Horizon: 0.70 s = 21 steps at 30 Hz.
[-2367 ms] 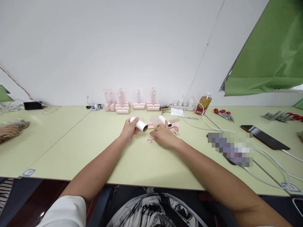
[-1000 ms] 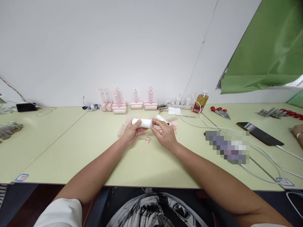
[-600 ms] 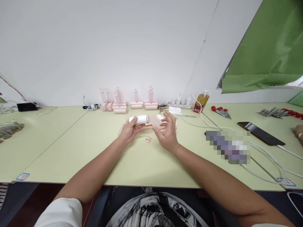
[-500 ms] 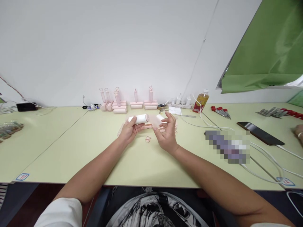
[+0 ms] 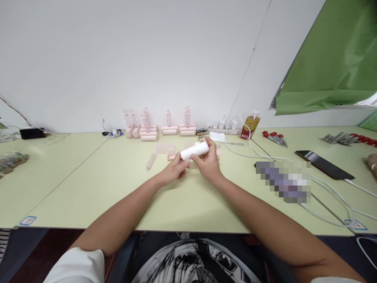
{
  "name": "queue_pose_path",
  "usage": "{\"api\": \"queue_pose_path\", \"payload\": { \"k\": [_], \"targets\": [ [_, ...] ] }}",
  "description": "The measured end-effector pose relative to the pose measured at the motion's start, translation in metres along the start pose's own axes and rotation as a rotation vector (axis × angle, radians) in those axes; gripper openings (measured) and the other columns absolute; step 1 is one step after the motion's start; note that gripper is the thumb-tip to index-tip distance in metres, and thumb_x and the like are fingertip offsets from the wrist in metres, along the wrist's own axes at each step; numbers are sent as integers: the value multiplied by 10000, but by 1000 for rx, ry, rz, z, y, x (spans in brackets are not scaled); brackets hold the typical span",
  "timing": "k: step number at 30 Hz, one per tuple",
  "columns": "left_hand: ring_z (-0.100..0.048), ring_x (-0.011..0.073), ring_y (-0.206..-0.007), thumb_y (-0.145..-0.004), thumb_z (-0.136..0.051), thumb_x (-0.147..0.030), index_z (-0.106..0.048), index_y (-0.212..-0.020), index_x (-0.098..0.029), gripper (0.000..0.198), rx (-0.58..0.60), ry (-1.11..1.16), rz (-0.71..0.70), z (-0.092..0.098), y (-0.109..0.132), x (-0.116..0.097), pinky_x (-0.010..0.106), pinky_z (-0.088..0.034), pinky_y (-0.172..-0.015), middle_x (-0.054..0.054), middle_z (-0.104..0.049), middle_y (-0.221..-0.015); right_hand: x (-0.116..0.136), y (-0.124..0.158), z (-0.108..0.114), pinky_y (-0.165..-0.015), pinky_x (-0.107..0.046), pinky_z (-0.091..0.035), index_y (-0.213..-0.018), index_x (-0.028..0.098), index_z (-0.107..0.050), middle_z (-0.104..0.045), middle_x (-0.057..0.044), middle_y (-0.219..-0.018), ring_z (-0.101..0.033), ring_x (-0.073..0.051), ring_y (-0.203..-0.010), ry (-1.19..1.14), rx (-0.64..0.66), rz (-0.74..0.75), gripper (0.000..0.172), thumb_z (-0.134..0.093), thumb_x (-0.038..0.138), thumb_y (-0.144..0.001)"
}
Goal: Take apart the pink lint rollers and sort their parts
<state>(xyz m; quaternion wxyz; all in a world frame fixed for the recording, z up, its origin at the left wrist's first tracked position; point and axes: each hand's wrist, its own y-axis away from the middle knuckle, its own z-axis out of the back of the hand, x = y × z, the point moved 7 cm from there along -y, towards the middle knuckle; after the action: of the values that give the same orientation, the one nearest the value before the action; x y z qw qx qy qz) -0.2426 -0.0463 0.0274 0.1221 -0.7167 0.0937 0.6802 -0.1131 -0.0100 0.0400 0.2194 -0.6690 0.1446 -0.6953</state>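
Note:
A white lint roller refill [image 5: 194,150] is held tilted above the table, its right end higher. My left hand [image 5: 174,171] is closed round its lower left end. The fingers and thumb of my right hand [image 5: 209,160] grip the right end. Behind and beside the hands lie pink plastic parts: a slim translucent handle [image 5: 151,161], a clear flat piece [image 5: 165,149] and a pink trough-shaped piece [image 5: 171,157]. My hands partly hide other small pink parts.
Several pink lint rollers [image 5: 149,135] stand upright along the wall. To the right are a power strip [image 5: 226,131], a drink bottle [image 5: 250,125], red-handled tools [image 5: 274,137], a black phone [image 5: 324,165] and white cables. Part of another person's hand [image 5: 372,165] shows at the right edge.
The refill has moved right and tilted up at its right end. My right hand, apart from it before with its fingers spread, now grips it too. The handle and clear piece are more exposed.

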Motion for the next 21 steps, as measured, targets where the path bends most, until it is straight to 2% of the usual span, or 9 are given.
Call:
{"api": "queue_pose_path", "payload": {
  "k": [3,6,11,13,15,17,19,21],
  "targets": [
    [-508,88,-560,-792,-706,-347,-495,-1280,-251,540,91,-174,-51,-2,4,-6,195,-382,-495,-7,-597,-800,-11,-5,9,-719,-362,-602,-1318,284,-326,-462,-102,-1330,-612,-202,-967,-181,-98,-139,739,-732,402,-712],
    [-519,123,-635,-775,-706,-292,-570,-1227,-237,475,108,-336,-97,1,6,-9,212,-401,-570,3,-606,-766,-15,-7,12,-658,-319,-597,-1202,279,-392,-565,-39,-1157,-622,-163,-860,-335,-147,-230,665,-780,380,-671],
    [-519,146,-634,-843,-596,-295,-626,-1182,-243,344,126,-534,-164,0,5,-8,239,-411,-605,-5,-582,-718,-14,-3,3,-598,-335,-614,-1163,309,-385,-609,28,-968,-656,-159,-767,-496,-62,-376,639,-796,359,-676],
    [-567,161,-695,-861,-528,-253,-611,-1218,-247,367,31,-686,-242,9,2,-11,270,-456,-672,19,-613,-822,-14,-1,1,-584,-356,-626,-1130,313,-387,-602,36,-960,-671,-165,-757,-518,-46,-424,600,-790,347,-686],
    [-605,201,-843,-843,-511,-217,-593,-1250,-229,416,-157,-885,-315,28,-2,-16,325,-484,-782,66,-618,-991,-16,0,1,-583,-366,-634,-1116,316,-387,-593,37,-969,-678,-168,-763,-539,-60,-449,585,-785,327,-687],
    [-581,262,-1023,-826,-529,-217,-591,-1243,-188,423,-326,-1074,-318,51,-6,-18,388,-470,-893,120,-586,-1122,-19,0,3,-591,-381,-639,-1141,325,-383,-589,36,-973,-678,-174,-770,-537,-73,-449,616,-788,314,-677],
    [-549,306,-1110,-815,-559,-242,-599,-1210,-172,404,-379,-1191,-226,71,-11,-12,432,-452,-941,151,-566,-1191,-22,0,5,-597,-399,-641,-1202,337,-371,-588,30,-982,-673,-186,-784,-499,-83,-436,694,-798,310,-655],
    [-544,321,-1132,-812,-585,-286,-587,-1211,-183,413,-366,-1215,-128,85,-15,-3,443,-449,-946,150,-577,-1219,-25,1,7,-590,-404,-638,-1270,345,-349,-586,13,-1013,-664,-203,-818,-435,-99,-422,780,-800,315,-634]
  ]
}}
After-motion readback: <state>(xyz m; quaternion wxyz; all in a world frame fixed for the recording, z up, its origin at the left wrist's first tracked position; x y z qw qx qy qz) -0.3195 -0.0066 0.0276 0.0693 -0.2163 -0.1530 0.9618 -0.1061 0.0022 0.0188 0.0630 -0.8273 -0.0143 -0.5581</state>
